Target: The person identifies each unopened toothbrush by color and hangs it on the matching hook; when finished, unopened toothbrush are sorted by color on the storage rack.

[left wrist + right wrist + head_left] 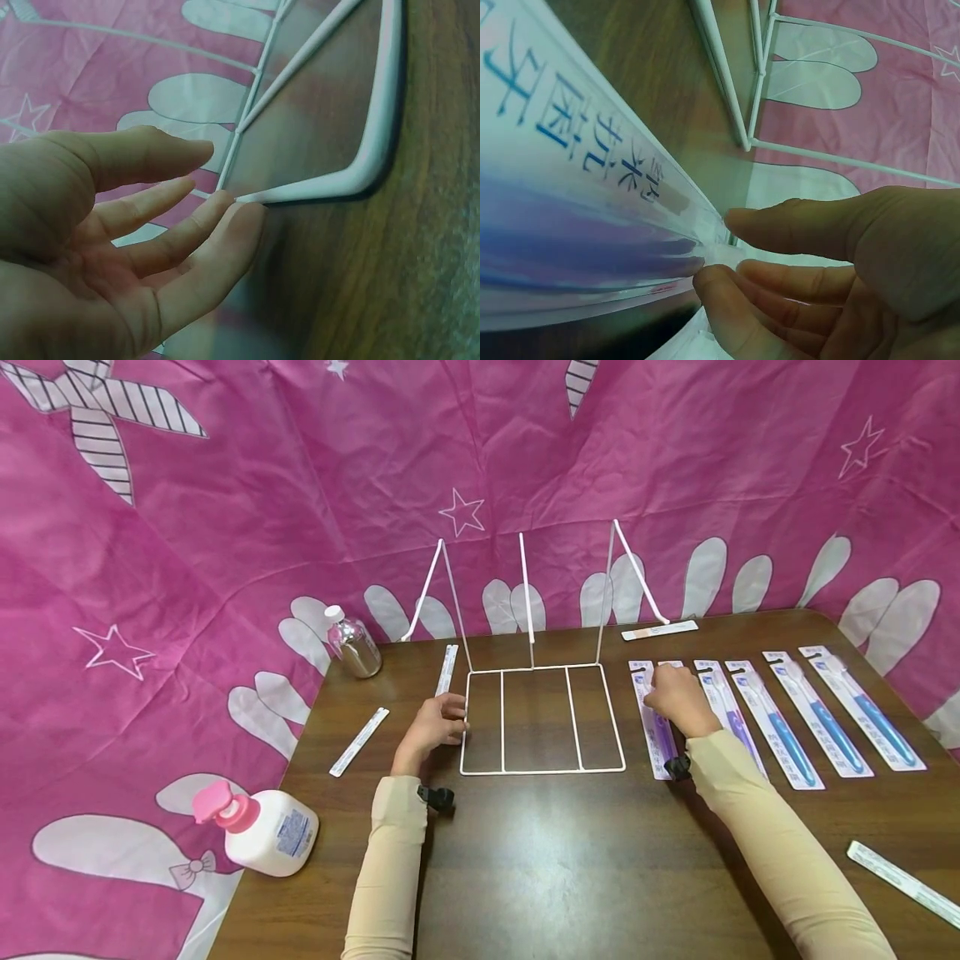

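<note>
A white wire rack stands in the middle of the dark wooden table. My left hand lies at its left edge; in the left wrist view the left hand has straight fingers whose tips touch the rack's corner wire. My right hand rests on the top end of the leftmost purple toothbrush pack. Seen from the right wrist, that hand pinches the pack's end between thumb and a finger.
Several more toothbrush packs, purple and blue, lie in a row to the right. Slim white packs lie about. A clear bottle and a pump bottle stand left. Pink cloth surrounds the table.
</note>
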### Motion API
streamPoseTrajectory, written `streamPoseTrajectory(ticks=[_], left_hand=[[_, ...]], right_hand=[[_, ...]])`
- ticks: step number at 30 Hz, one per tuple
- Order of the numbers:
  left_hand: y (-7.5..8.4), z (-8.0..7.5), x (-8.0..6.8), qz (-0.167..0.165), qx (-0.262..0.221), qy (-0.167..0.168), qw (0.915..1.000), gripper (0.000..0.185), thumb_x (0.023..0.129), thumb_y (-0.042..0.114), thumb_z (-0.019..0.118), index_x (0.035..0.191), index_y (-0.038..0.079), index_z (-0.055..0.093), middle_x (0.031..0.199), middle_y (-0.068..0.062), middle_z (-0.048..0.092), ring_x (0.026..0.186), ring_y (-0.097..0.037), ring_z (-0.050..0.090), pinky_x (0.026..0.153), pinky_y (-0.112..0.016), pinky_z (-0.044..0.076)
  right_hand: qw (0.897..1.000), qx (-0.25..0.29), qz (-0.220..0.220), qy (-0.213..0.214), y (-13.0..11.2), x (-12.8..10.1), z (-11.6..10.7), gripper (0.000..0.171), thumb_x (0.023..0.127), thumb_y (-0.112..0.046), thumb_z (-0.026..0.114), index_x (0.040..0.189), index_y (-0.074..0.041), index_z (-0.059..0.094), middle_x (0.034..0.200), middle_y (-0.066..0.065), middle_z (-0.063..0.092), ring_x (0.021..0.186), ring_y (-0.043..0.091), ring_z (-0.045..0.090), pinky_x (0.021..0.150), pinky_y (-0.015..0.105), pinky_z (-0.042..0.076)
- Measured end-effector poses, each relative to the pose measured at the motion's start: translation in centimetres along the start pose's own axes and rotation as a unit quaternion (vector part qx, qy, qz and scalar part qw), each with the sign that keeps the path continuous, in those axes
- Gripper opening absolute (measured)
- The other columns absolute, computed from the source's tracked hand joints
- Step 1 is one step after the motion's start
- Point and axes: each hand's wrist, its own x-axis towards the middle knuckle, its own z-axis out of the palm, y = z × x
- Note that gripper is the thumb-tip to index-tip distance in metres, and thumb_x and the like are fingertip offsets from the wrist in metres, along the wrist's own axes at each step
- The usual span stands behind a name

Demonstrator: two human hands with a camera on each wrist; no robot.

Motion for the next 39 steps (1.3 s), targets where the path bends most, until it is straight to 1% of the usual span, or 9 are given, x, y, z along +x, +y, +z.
streamPoseTrajectory(ticks=[2,6,12,15,22,30,32,37,39], left_hand=[[-0.1,0.1,0.0,0.000,-0.001,0.001,1.0000,0.052,0.085,-0.018,0.063,0.135,-0.013,0.050,0.120,-0.034,0.057,0.084,-0.030,0.067,0.071,-0.043,0.062],[-0.5,0.3,0.3,-0.002,0.005,0.013,0.9999,0.052,0.081,-0.021,0.064,0.131,-0.013,0.052,0.118,-0.032,0.057,0.078,-0.026,0.065,0.067,-0.039,0.062],[-0.5,0.8,0.7,0.010,0.040,0.035,0.9985,0.051,0.075,-0.025,0.063,0.124,-0.013,0.058,0.112,-0.028,0.060,0.074,-0.026,0.065,0.063,-0.038,0.062],[-0.6,1.1,0.9,0.016,0.051,0.039,0.9978,0.048,0.074,-0.026,0.062,0.120,-0.013,0.060,0.109,-0.026,0.061,0.073,-0.025,0.064,0.062,-0.036,0.062],[-0.6,1.1,0.7,0.003,0.069,0.066,0.9955,0.044,0.071,-0.027,0.062,0.114,-0.014,0.064,0.103,-0.024,0.063,0.067,-0.023,0.064,0.059,-0.036,0.062],[-0.9,1.0,0.9,-0.002,0.075,0.068,0.9948,0.045,0.072,-0.027,0.064,0.115,-0.013,0.062,0.101,-0.022,0.063,0.063,-0.019,0.061,0.058,-0.034,0.061],[-0.9,1.0,0.9,-0.004,0.075,0.069,0.9948,0.045,0.072,-0.027,0.064,0.115,-0.013,0.063,0.100,-0.021,0.063,0.063,-0.019,0.060,0.058,-0.033,0.061],[-0.9,1.1,0.8,-0.003,0.079,0.069,0.9944,0.044,0.072,-0.026,0.063,0.114,-0.012,0.064,0.098,-0.019,0.062,0.063,-0.019,0.060,0.057,-0.035,0.061],[-0.9,1.1,0.9,-0.001,0.082,0.070,0.9941,0.044,0.072,-0.026,0.063,0.114,-0.012,0.064,0.097,-0.019,0.062,0.063,-0.019,0.060,0.057,-0.035,0.061]], right_hand=[[1.000,-0.003,0.003,-0.006,0.0,-0.1,0.0,0.029,0.071,-0.003,0.065,0.058,-0.011,0.040,0.061,0.010,0.046,0.061,0.031,0.049,0.049,0.040,0.040],[0.999,-0.016,0.013,-0.026,-0.1,0.0,-0.1,0.029,0.072,-0.004,0.067,0.057,-0.010,0.043,0.062,0.013,0.050,0.064,0.033,0.053,0.053,0.045,0.046],[0.999,-0.026,0.029,-0.031,0.1,0.1,-0.2,0.016,0.071,-0.003,0.063,0.063,-0.004,0.050,0.072,0.023,0.057,0.069,0.039,0.057,0.057,0.048,0.050],[0.999,-0.029,0.036,-0.026,0.3,0.1,-0.2,0.011,0.071,-0.003,0.063,0.066,-0.001,0.053,0.073,0.024,0.058,0.069,0.039,0.058,0.057,0.047,0.051],[0.998,-0.017,0.044,-0.041,0.1,0.1,0.1,0.022,0.076,-0.011,0.071,0.066,-0.001,0.055,0.070,0.019,0.057,0.066,0.035,0.058,0.056,0.044,0.051],[0.999,-0.024,0.037,-0.027,0.3,0.5,0.4,0.011,0.075,-0.003,0.060,0.066,0.001,0.055,0.068,0.022,0.059,0.063,0.038,0.062,0.054,0.043,0.052],[0.999,-0.028,0.038,-0.024,0.4,0.7,0.5,0.013,0.077,-0.005,0.060,0.067,0.001,0.055,0.070,0.024,0.060,0.066,0.040,0.062,0.055,0.045,0.052],[0.999,-0.032,0.044,0.002,0.4,1.1,0.4,0.028,0.086,-0.016,0.062,0.064,-0.001,0.051,0.079,0.030,0.061,0.072,0.043,0.060,0.060,0.056,0.050],[0.998,-0.031,0.046,0.004,0.3,1.4,0.4,0.029,0.087,-0.017,0.062,0.065,-0.001,0.051,0.082,0.032,0.061,0.074,0.045,0.060,0.061,0.058,0.050]])
